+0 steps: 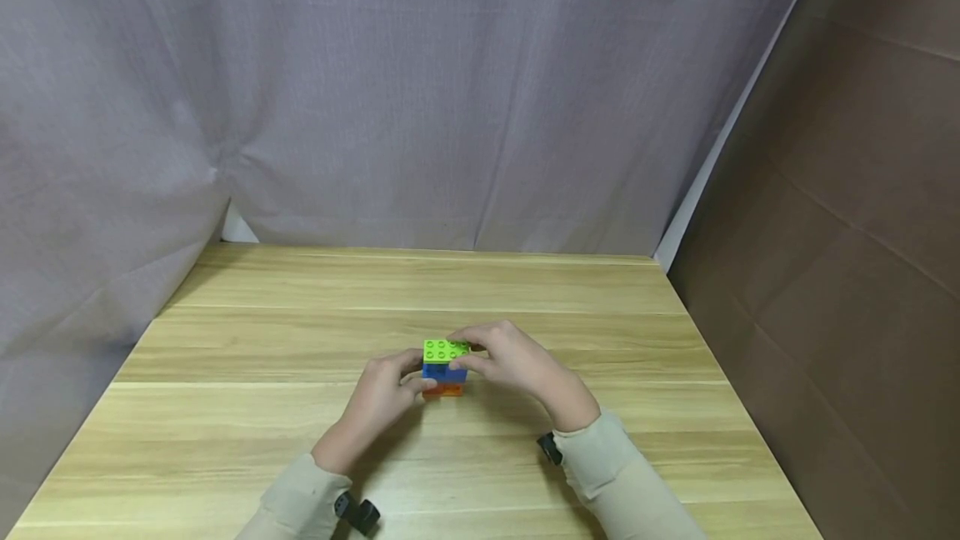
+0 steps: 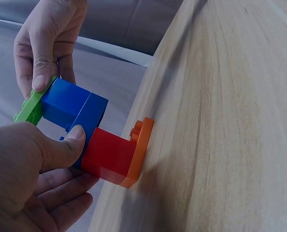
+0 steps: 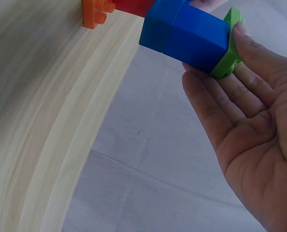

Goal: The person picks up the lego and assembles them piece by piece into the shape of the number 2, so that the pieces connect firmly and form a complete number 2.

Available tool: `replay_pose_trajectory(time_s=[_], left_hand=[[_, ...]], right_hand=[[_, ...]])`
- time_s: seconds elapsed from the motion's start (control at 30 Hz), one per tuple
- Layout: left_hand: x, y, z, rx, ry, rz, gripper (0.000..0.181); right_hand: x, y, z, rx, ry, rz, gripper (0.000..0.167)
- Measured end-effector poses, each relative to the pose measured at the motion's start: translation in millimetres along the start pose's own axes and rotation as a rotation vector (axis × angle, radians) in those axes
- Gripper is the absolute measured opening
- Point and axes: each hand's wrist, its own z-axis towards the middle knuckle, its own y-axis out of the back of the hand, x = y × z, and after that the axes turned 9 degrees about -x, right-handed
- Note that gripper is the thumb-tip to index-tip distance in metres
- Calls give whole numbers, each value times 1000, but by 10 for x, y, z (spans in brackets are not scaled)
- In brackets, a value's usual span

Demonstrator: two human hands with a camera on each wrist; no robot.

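Note:
A stack of toy building bricks stands upright near the middle of the wooden table. At its foot lies a flat orange brick (image 2: 142, 150) bearing a red brick (image 2: 109, 155). Above these come two blue bricks (image 2: 68, 99), topped by a thin lime green brick (image 1: 442, 350) with studs. My left hand (image 1: 382, 390) holds the stack from the left, its thumb on the lower blue brick. On the right, my right hand (image 1: 513, 361) pinches the green brick between thumb and fingers. The green brick sits against the upper blue brick; whether it is fully seated I cannot tell.
The wooden table (image 1: 600, 307) reaches back to a grey curtain (image 1: 420, 107). A brown cloth panel (image 1: 840, 190) borders the right side. Small black cameras (image 1: 357, 513) are strapped at both wrists.

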Motion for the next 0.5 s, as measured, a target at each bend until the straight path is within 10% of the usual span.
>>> replay_pose_trajectory(time_s=[0.5], left_hand=[[-1, -1, 2, -1, -9, -9, 38]], right_hand=[[50, 25, 28, 23, -35, -33, 37]])
